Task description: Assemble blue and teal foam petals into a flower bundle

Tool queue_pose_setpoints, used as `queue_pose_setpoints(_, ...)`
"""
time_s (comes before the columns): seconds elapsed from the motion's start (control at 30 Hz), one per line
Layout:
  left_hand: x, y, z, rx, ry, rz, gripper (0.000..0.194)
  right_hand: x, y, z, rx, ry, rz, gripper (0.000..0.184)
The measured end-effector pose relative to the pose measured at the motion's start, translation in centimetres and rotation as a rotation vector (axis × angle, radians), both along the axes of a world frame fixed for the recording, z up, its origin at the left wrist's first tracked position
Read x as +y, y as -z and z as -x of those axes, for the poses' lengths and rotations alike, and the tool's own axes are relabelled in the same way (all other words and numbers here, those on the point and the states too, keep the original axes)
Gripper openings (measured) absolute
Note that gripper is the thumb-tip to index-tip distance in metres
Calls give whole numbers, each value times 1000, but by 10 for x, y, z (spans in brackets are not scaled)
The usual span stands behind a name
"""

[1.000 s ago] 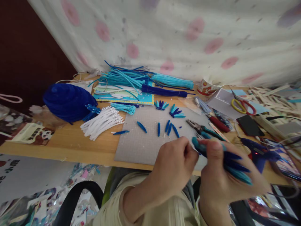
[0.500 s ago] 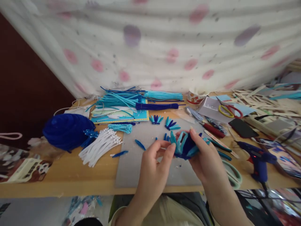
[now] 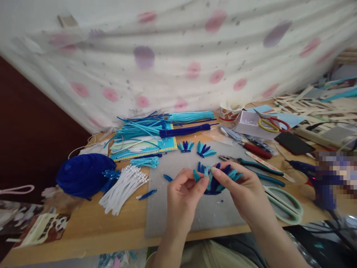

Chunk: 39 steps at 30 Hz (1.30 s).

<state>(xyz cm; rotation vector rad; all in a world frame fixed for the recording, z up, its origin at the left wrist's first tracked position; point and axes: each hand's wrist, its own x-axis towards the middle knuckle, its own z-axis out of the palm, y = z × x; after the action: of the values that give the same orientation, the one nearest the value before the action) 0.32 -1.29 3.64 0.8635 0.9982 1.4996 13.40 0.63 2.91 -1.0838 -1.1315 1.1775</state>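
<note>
Both hands hold a pipe-cleaner flower piece (image 3: 214, 189) with dark blue and turquoise petals over the grey mat (image 3: 167, 223). My left hand (image 3: 182, 197) pinches its left side near a turquoise petal, thumb against forefinger. From the right, my right hand (image 3: 242, 186) grips the piece, its thumb at a pale blue loop close to the left fingertips. The fingers partly hide the piece. Behind it on the mat lie two small petal fans, a left fan (image 3: 185, 146) and a right fan (image 3: 205, 149). A loose blue petal (image 3: 147, 194) rests left of the hands.
To the left are a dark blue bundle (image 3: 83, 175) and white pipe cleaners (image 3: 122, 191). Pliers (image 3: 259, 166), green-handled scissors (image 3: 297, 212) and a glue gun (image 3: 320, 182) lie to the right. Pipe-cleaner bundles (image 3: 142, 130) and a white box (image 3: 245, 126) stand behind.
My right thumb has come down from the top of the flower piece to the pale loop beside my left fingertips. The piece has turned slightly; the whole view has shifted.
</note>
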Motion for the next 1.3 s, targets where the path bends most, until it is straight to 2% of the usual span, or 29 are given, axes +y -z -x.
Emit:
queue_pose_setpoints(0.17,2,4,6,30,93,31,14,-3,-7,2,-85,-43,-65,22)
queue_pose_setpoints(0.3,1,6,9,198,26,11,15,-3,-10,4,-94,-24,-95,20)
queue_pose_setpoints(0.4,1,5,12,287,3,-43,13,-4,-6,5,-24,-73,-71,21)
queue_pose_setpoints(0.5,1,6,18,250,82,-73,15,-3,1,5,152,-116,56,27)
queue_pose_setpoints(0.6,4,7,25,139,221,9,28,-2,5,6,259,-133,164,33)
queue_pose_setpoints(0.7,7,3,31,83,342,97,40,-2,3,8,222,-172,196,36)
queue_pose_setpoints(0.9,12,-11,29,153,420,153,30,-5,-2,10,109,-168,140,35)
queue_pose_setpoints(1.03,13,-8,22,67,331,169,25,-9,5,11,162,-111,119,35)
queue_pose_setpoints(1.1,12,-4,19,45,259,149,24,-13,8,10,187,-170,134,39)
queue_pose_setpoints(1.2,10,1,17,135,152,101,26,-20,8,7,98,-338,153,40)
queue_pose_setpoints(1.3,8,2,18,241,69,77,27,-24,4,6,-8,-309,108,35)
